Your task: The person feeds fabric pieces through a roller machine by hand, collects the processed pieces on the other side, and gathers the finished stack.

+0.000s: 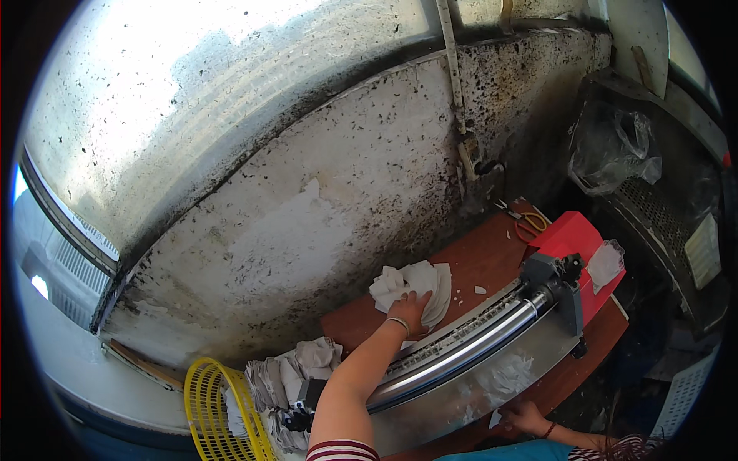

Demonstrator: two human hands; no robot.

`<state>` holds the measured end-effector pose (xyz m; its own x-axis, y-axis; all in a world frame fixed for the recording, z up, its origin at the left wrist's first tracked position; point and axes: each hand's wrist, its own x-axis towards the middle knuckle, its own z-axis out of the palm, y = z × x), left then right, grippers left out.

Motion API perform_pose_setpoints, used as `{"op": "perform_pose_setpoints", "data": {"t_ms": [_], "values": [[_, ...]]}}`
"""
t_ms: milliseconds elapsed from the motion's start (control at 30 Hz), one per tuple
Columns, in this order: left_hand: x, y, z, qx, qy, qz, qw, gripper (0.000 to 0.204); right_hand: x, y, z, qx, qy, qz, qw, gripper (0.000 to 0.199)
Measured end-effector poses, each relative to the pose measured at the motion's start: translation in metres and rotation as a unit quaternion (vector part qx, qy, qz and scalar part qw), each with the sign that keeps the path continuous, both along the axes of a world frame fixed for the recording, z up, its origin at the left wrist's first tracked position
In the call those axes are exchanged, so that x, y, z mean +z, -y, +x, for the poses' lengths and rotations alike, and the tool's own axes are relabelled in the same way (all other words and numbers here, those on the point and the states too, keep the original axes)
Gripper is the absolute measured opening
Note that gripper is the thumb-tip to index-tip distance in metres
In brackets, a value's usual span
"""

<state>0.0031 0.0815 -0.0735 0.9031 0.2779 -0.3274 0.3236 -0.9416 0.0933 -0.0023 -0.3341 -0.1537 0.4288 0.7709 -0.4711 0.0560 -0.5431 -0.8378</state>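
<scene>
My left hand (412, 311) reaches across the machine and lies on a pile of off-white flat pieces (438, 286), fingers spread. Whether these are cloth or leather, I cannot tell. At the machine's near side, my right hand (526, 419) is closed, with a small pale piece (494, 419) at its fingertips. Between the hands runs a long bench machine (461, 338) with a shiny steel roller and a sloping metal plate. A crumpled clear film or whitish residue (507, 375) marks that plate.
A yellow plastic basket (198, 411) and stacked greyish pieces (296, 369) stand left of the machine. Orange-handled scissors (530, 223) lie at the table's far end, near the machine's red cover (570, 240). Behind the reddish-brown table (484, 250) rises a stained wall (307, 200).
</scene>
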Motion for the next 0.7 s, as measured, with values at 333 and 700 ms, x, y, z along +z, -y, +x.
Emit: {"op": "perform_pose_setpoints", "data": {"t_ms": [333,700], "values": [[-0.021,0.015,0.017,-0.047,-0.058,0.125,0.989,0.09,-0.003,-0.023,-0.006,-0.017,-0.07,-0.043,0.996,0.019],[0.01,-0.043,0.03,0.193,0.142,-0.052,0.969,0.076,0.016,-0.013,-0.002,-0.056,-0.047,-0.072,0.995,0.022]]}}
